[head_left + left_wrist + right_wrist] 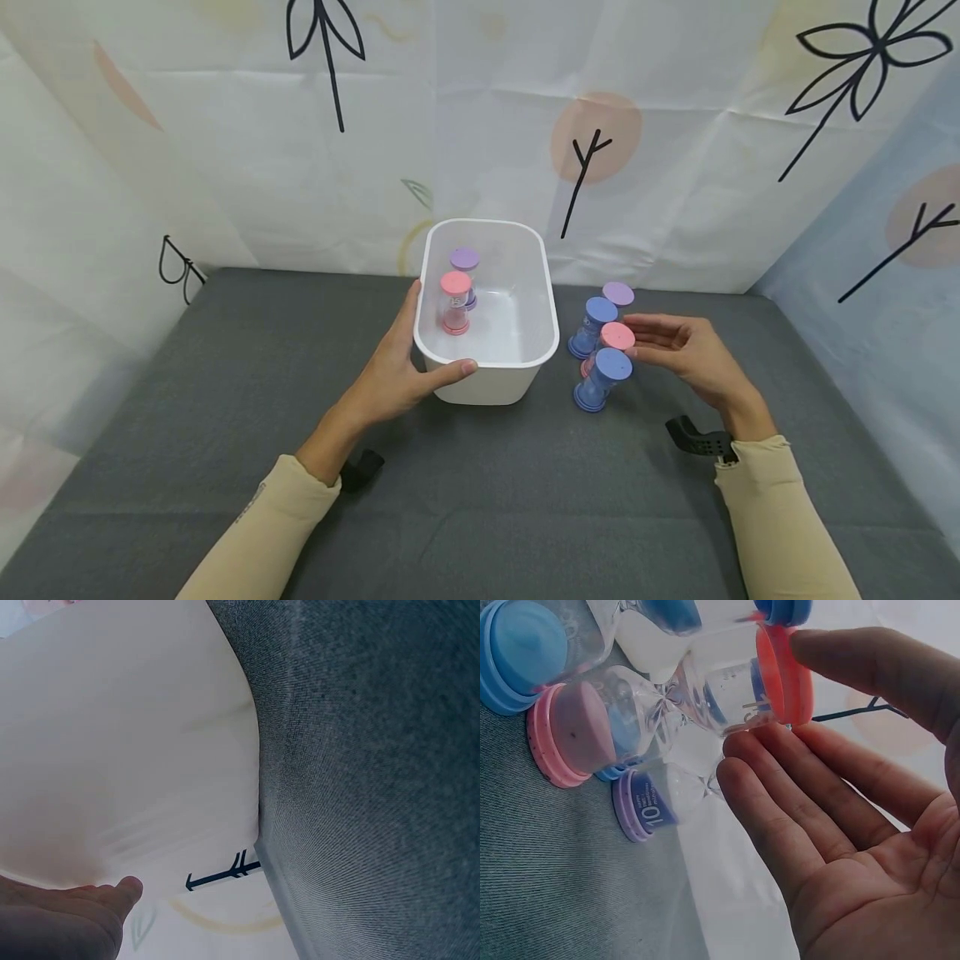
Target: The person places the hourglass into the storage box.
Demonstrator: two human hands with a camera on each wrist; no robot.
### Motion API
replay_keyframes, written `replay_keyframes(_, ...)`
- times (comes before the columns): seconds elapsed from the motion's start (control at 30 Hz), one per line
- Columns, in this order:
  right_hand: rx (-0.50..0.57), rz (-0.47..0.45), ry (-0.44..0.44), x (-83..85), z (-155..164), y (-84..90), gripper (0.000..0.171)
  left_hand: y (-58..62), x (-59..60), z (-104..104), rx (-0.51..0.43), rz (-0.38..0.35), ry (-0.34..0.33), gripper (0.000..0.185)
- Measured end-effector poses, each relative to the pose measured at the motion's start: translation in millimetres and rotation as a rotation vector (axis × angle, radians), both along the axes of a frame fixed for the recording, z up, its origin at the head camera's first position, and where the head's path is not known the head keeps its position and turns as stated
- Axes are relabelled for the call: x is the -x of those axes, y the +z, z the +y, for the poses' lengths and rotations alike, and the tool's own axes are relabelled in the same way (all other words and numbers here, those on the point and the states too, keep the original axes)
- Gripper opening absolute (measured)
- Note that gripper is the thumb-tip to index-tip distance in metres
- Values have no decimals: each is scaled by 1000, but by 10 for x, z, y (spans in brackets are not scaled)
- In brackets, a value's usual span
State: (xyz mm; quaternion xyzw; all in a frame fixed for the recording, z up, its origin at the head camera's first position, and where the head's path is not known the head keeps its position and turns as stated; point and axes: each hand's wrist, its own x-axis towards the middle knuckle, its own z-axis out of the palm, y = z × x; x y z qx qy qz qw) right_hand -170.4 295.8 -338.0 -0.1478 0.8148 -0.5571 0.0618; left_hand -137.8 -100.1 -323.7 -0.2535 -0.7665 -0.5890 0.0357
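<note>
Fingers along the left wall and thumb over the front rim, my left hand (392,373) holds a white plastic bin (491,385) at its near left corner. Inside the bin stand a pink hourglass (454,304) and, behind it, a purple-capped hourglass (465,259). To the right of the bin, my right hand (686,354) pinches the top cap of another pink hourglass (787,686) between thumb and fingertips. This one leans in the right wrist view. Close around it are a near blue hourglass (603,380), a farther blue hourglass (592,328) and a purple hourglass (618,293).
Dark grey cloth (495,517) covers the table. A pale patterned sheet (495,150) hangs right behind the bin and along both sides. Dark bands sit at both wrists, beside the beige sleeves (262,533).
</note>
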Motion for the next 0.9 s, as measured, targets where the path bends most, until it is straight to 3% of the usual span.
replay_keyframes(0.5,105,18,37,41,-55,-113,50,1,-8,1,18,-18,18,107)
replay_keyframes(0.9,-12,62,-25,14,-141,-87,48,1,-13,6,18,-12,19,106)
